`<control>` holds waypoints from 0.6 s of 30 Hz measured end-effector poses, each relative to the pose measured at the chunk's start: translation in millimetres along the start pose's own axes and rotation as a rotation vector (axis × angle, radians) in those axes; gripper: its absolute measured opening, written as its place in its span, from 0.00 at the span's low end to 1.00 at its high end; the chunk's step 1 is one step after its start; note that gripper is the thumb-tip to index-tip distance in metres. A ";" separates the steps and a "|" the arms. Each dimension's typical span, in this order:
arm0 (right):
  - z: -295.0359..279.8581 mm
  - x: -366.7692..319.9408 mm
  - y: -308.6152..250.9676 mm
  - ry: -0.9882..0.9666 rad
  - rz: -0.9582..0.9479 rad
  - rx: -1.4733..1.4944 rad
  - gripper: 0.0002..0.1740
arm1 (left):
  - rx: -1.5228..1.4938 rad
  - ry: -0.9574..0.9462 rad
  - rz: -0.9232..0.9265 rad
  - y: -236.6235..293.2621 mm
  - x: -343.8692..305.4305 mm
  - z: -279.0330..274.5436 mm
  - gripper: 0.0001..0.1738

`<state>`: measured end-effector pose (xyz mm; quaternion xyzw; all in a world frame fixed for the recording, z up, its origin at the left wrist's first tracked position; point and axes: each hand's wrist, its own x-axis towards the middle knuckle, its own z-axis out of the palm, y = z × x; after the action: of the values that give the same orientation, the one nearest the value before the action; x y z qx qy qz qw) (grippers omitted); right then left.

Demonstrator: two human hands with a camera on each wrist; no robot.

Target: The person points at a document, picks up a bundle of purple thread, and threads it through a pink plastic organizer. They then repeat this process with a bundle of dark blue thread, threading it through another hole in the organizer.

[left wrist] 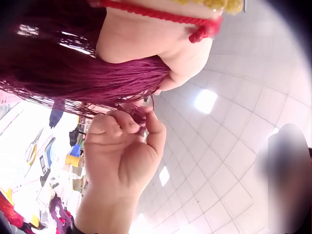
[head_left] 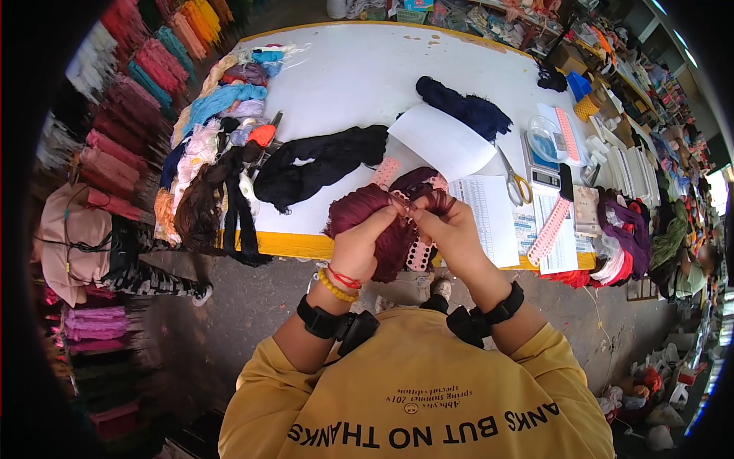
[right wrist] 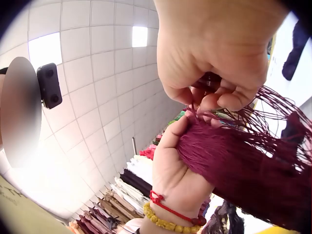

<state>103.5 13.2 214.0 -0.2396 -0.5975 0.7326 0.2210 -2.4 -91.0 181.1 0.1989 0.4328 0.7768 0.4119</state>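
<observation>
A thick hank of maroon thread [head_left: 391, 249] hangs from both hands above the table's near edge. In the head view the left hand [head_left: 359, 243] grips the hank, thumb toward the middle. The right hand [head_left: 457, 233] pinches strands beside it, fingertips close to the left ones. From the left wrist view, the right hand [left wrist: 124, 146] has curled fingers around a small dark red bundle. The right wrist view shows the left hand [right wrist: 178, 165] around the gathered thread [right wrist: 224, 156]. A pink strip with holes [head_left: 418, 256] shows behind the maroon thread.
Black hank [head_left: 321, 164], navy hank [head_left: 464, 107] and white paper [head_left: 442, 141] lie beyond the hands. Scissors [head_left: 516, 180], a scale [head_left: 544, 177] and another pink strip [head_left: 550, 229] lie at right. Piled colored yarn [head_left: 202, 172] lines the table's left side.
</observation>
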 end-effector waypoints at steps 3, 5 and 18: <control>-13.6 2.1 -11.1 -0.231 0.301 0.652 0.04 | -0.070 -0.114 0.069 -2.2 4.7 -9.9 0.09; -29.7 7.8 -16.9 -0.352 0.225 0.941 0.05 | -0.720 -0.347 -0.139 20.4 3.8 -6.9 0.08; -20.6 1.1 -33.9 -0.405 -0.340 -1.181 0.11 | 0.353 -0.230 -0.076 13.8 2.0 7.3 0.08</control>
<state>116.6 36.0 243.7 -0.0798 -0.9595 0.2661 0.0477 -5.1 -89.6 196.5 0.3387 0.5195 0.6451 0.4464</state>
